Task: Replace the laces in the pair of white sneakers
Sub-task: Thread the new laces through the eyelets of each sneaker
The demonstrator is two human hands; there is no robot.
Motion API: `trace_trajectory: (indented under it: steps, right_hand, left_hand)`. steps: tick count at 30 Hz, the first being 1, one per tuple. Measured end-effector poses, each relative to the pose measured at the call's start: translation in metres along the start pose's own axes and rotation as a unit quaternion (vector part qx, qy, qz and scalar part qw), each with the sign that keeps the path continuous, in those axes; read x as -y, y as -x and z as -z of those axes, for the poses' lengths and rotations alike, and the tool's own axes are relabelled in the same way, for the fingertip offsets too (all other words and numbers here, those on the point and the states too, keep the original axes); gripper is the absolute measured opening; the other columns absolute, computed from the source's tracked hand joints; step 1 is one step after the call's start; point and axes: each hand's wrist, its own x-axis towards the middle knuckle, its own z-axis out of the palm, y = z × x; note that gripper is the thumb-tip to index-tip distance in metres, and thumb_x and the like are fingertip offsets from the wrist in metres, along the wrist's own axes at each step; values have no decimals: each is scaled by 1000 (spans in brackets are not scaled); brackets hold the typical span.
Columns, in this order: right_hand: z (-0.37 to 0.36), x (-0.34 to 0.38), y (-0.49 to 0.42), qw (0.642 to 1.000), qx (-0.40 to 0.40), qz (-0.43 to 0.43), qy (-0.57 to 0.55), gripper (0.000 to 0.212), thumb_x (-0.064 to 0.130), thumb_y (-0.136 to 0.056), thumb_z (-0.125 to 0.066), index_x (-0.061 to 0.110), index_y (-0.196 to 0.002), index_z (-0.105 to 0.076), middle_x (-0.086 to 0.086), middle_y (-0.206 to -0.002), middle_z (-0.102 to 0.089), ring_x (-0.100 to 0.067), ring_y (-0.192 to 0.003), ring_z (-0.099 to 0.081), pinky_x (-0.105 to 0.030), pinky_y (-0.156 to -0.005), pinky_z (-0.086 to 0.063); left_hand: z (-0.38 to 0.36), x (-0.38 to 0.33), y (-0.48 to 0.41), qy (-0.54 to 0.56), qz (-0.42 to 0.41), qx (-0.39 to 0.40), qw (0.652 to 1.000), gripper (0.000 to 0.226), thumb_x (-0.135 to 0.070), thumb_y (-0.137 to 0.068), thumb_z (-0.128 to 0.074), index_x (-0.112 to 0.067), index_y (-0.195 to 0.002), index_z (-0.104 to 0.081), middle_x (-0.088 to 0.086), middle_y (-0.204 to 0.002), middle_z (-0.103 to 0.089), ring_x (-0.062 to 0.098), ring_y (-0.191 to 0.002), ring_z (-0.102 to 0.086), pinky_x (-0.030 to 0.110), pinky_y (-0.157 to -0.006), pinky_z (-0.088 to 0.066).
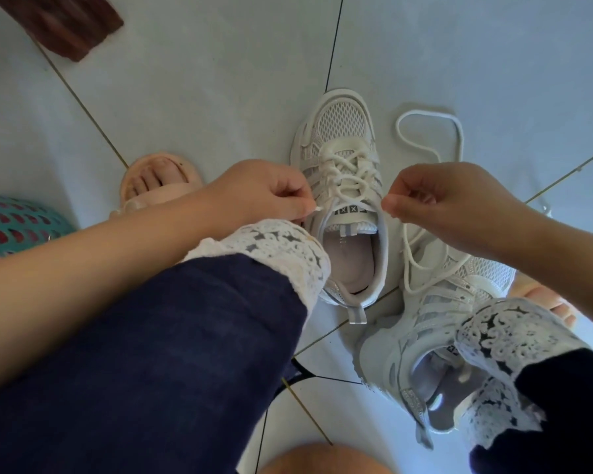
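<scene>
Far left, I see a teal basket (11,224) at the frame edge. A pink sandal (158,176) with a foot in it is on the tiled floor (220,80). A navy trouser leg (172,336) with a white lace cuff crosses the lower left.

Left hand (257,189): fingers curled, thumb and forefinger pinching the lace tip (317,209). It sits just left of the shoe's collar, touching or nearly touching its side.

Laced sneaker (343,131): centre, upright on the floor between the two hands, toe pointing away from me. Its white lace (343,172) criss-crosses the eyelets up to the tongue, slack in the middle. The ends run out to each side.

Right hand (449,200): fingers curled, thumb and forefinger pinching the other lace end just right of the collar. Both hands are level with the top eyelets, shoe opening just below them.

A loose lace (459,131) loops on the floor beyond the right hand. More lace lies across the front of the second sneaker (408,343), lower right, partly under the other trouser cuff. I can't tell if it's the same lace; the hand hides the join.
</scene>
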Motion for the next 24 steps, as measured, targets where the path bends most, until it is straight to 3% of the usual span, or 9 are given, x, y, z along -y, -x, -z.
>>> trace_trajectory:
  steps: [3,6,9,12,15,19,22,24]
  right_hand:
    - [-4,3,-2,1000,-2,8,-10,31,58,-72,-50,28,-69,-55,12,-65,-57,6,-61,-51,-7,-51,-36]
    - [-10,5,-4,1000,-2,25,10,40,66,-64,-52,28,-77,-49,13,-73,-55,1,-65,-51,-7,-53,-35]
    - [-11,5,-6,998,-10,44,48,29,53,-68,-54,28,-80,-45,14,-74,-52,1,-67,-49,-3,-58,-34]
    - [-7,7,-6,991,-27,84,103,18,36,-77,-58,23,-78,-45,16,-68,-48,2,-63,-46,-4,-61,-35]
    - [-2,10,-7,982,-44,109,149,19,28,-79,-59,21,-78,-41,16,-66,-43,-1,-59,-43,-11,-52,-30]
    - [0,14,-12,976,-64,122,168,21,22,-81,-60,21,-79,-39,10,-68,-41,-20,-63,-49,-29,-53,-29]
    - [-5,14,-16,986,-60,99,121,20,27,-80,-61,22,-82,-41,14,-69,-44,-17,-69,-49,-24,-59,-29]
    - [-6,13,-18,994,-56,72,67,22,31,-77,-60,24,-92,-45,18,-71,-47,-12,-70,-49,-14,-58,-32]
  left_hand:
    - [-8,-2,-7,-59,1,-17,998,21,-39,-81,-60,-18,-79,-57,-3,-76,-63,14,-70,-57,26,-67,-46]
    - [-15,-4,-17,-133,-22,-15,991,49,-55,-67,-67,-19,-91,-44,-11,-78,-52,2,-67,-49,13,-58,-38]
    - [-19,-3,-23,-167,-64,-42,983,43,-37,-73,-69,-19,-94,-36,-14,-73,-45,-2,-63,-43,5,-57,-36]
    - [-16,1,-21,-178,-89,-67,978,25,-24,-79,-60,-21,-91,-39,-9,-73,-49,3,-62,-45,14,-54,-36]
    - [-12,5,-19,-183,-133,-99,969,19,-17,-79,-56,-21,-88,-40,-1,-75,-54,15,-62,-48,28,-58,-38]
    - [-13,7,-19,-188,-142,-113,965,21,-10,-81,-55,-19,-85,-37,-5,-64,-46,17,-57,-43,27,-56,-32]
    - [-8,9,-20,-177,-135,-98,970,24,-17,-82,-60,-20,-89,-37,-8,-67,-46,14,-59,-46,20,-60,-35]
    - [-3,6,-22,-145,-117,-98,978,35,-22,-78,-65,-20,-100,-37,-9,-71,-49,6,-62,-48,10,-60,-36]
